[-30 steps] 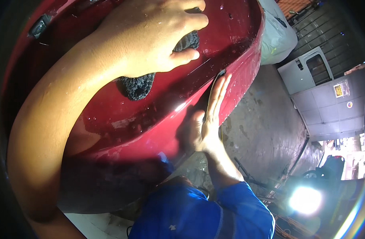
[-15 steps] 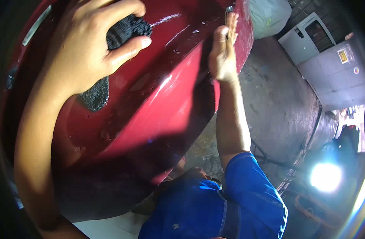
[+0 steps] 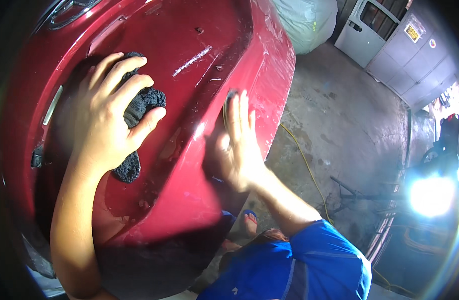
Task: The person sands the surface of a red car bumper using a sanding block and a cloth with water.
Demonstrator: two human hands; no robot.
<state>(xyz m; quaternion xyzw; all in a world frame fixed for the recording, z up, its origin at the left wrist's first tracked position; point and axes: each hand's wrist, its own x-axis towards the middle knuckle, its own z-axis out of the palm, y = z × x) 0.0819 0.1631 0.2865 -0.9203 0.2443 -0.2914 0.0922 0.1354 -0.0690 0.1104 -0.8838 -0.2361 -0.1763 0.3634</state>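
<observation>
A glossy wet red car panel point(image 3: 179, 150) fills the left and middle of the view. My left hand point(image 3: 112, 107) rests on it, fingers and thumb curled round a bunched black knit cloth point(image 3: 144, 102). The cloth's lower end sticks out below my palm. My right hand point(image 3: 239, 135) lies farther right, near the panel's raised edge, its fingers straight and close together. A thin flat pad with a dark tip point(image 3: 231, 94) shows between this hand and the paint; most of it is hidden.
A pale plastic-covered bulk point(image 3: 307, 25) stands beyond the panel. A yellow cord point(image 3: 304, 160) runs over the concrete floor point(image 3: 329, 115). At right a bright lamp point(image 3: 432, 196) shines near a metal frame point(image 3: 359, 195). A loose vehicle door point(image 3: 357, 40) leans at the back.
My view has shifted, so the panel sits lower and more of it shows. My right hand has slid nearer to me along the panel; the left stays on the black cloth.
</observation>
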